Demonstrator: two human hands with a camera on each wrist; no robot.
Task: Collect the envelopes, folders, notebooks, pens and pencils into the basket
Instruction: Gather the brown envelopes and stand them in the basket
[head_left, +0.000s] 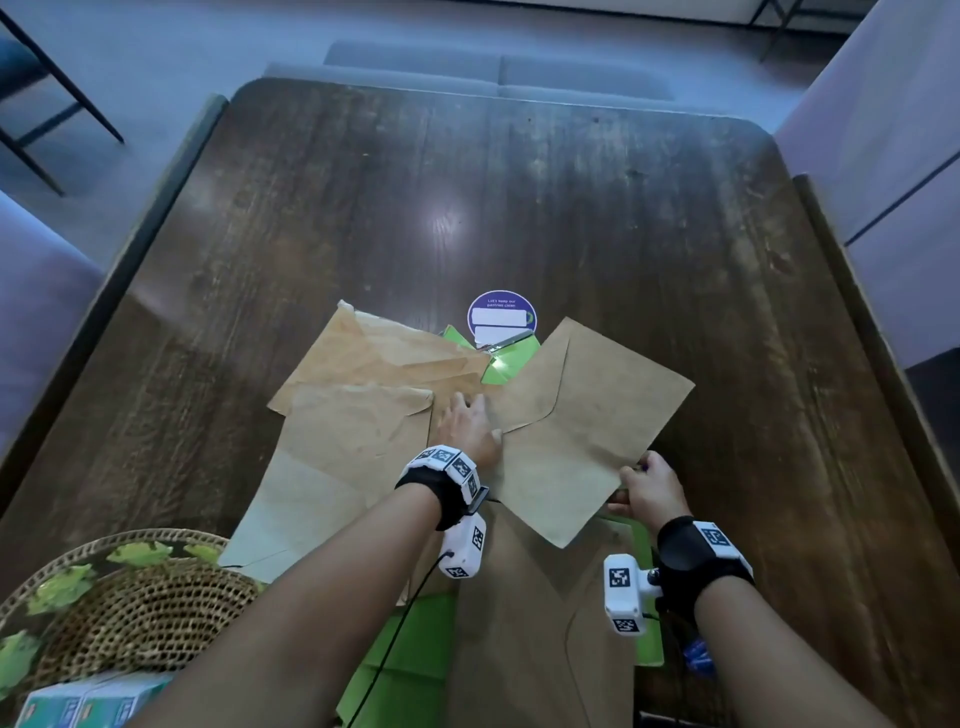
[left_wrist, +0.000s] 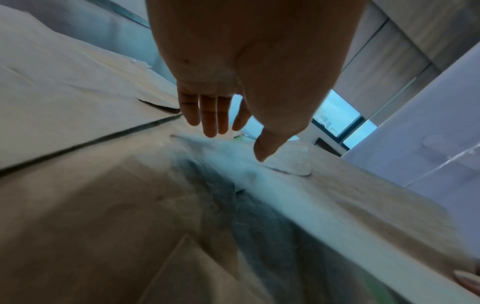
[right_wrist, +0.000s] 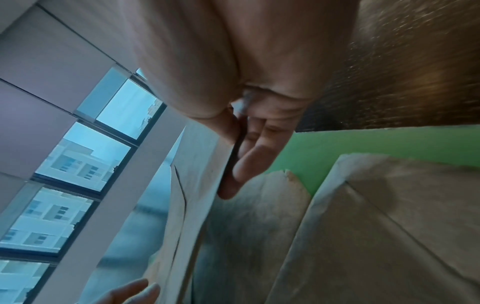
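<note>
Thin, floppy brown envelope (head_left: 587, 415), pinched at its near edge by the right hand (head_left: 647, 488), probably wants support under the left hand's (head_left: 470, 421) flat, spread fingers.

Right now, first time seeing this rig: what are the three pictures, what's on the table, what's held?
No robot here: a person works bare-handed, wearing three cameras. The head view looks down from the forehead; the other two look along each wrist at the fingers.

On the wooden table lie overlapping brown envelopes over green folders, with a round purple sticker beyond them. A wicker basket sits near left.

The left hand rests flat with straight fingers on the pile. The right hand pinches the edge of the rightmost envelope, thumb on one side, fingers on the other.
</note>
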